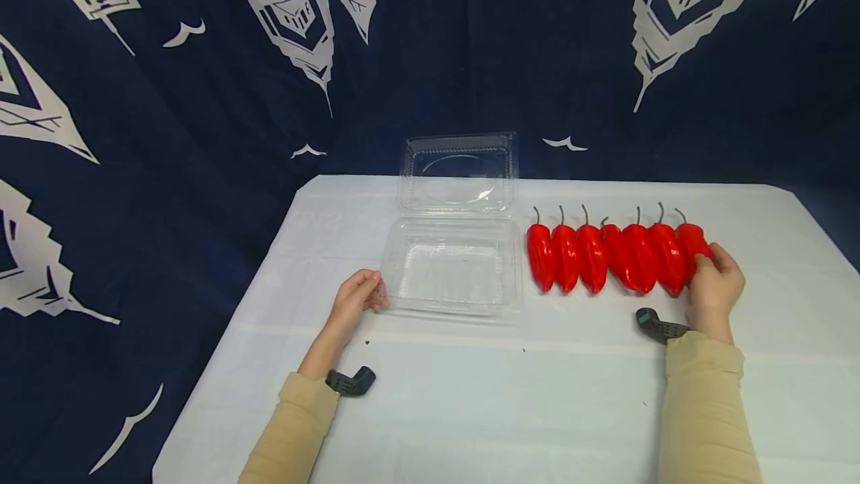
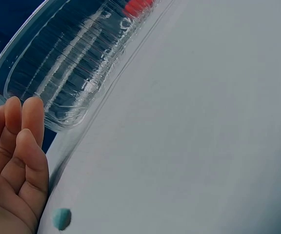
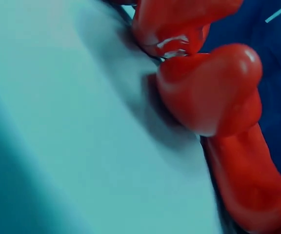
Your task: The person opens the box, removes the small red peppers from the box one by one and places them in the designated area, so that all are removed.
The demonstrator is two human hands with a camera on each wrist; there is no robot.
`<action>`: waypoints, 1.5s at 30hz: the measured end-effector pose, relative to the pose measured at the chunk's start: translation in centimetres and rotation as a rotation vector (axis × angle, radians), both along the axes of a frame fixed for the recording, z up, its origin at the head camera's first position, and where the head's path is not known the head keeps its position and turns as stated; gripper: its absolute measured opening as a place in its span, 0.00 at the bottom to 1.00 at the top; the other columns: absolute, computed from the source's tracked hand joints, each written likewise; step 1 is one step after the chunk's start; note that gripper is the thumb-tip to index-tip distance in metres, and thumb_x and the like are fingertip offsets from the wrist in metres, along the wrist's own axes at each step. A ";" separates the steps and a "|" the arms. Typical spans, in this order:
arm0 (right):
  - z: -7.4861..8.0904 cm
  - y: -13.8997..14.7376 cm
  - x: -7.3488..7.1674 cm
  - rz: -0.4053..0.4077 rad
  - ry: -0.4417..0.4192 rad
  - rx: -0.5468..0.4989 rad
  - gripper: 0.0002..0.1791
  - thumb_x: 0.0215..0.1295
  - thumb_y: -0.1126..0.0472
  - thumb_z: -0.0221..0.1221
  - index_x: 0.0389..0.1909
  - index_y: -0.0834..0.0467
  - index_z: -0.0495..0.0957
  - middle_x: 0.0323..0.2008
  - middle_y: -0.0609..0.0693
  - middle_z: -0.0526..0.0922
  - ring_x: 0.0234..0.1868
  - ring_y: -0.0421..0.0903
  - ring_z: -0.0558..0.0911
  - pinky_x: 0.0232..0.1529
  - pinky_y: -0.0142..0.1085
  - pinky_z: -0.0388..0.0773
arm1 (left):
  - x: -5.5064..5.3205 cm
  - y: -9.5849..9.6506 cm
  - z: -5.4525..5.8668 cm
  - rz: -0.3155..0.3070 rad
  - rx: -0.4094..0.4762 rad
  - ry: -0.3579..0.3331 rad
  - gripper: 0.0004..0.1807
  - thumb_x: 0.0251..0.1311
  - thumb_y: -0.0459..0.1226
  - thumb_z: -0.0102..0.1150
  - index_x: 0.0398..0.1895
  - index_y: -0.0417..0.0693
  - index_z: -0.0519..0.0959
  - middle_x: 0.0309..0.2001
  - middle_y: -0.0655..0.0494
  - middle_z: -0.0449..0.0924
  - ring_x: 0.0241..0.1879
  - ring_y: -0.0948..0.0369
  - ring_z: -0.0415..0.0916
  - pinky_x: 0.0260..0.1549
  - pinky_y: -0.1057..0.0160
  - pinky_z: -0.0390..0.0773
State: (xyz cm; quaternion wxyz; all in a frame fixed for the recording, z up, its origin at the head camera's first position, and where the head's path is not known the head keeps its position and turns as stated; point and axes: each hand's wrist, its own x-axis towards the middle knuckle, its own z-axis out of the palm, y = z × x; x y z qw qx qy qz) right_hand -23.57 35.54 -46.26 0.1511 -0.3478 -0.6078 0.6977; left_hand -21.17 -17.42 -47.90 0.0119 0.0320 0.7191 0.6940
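A clear plastic clamshell container [image 1: 452,271] lies on the table with its hinged lid [image 1: 460,179] raised at the back. At the container's near left corner, my left hand [image 1: 360,294] pinches the rim; the left wrist view shows its fingers [image 2: 32,117] against the plastic. To the right, several glossy red peppers [image 1: 592,260] with thin stems lie side by side in a row. My right hand [image 1: 717,284] grips the rightmost red pepper [image 1: 691,242] from its right side. The right wrist view shows mostly pepper tips [image 3: 213,92], with only a sliver of the hand at the edge.
A white cloth covers the table [image 1: 470,402]. Behind it hangs a dark blue curtain [image 1: 430,58] with pale building and bird prints. A black wrist camera is strapped to each arm, just above the beige sleeves [image 1: 705,409].
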 end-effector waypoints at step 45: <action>3.1 1.8 2.5 0.684 -0.351 0.957 0.47 0.70 0.44 0.42 0.63 0.82 0.36 0.59 0.83 0.48 0.57 0.78 0.55 0.50 0.67 0.61 | -2.2 -1.2 3.7 -0.158 -0.317 -0.061 0.19 0.68 0.44 0.49 0.42 0.32 0.74 0.35 0.47 0.80 0.28 0.57 0.80 0.25 0.64 0.76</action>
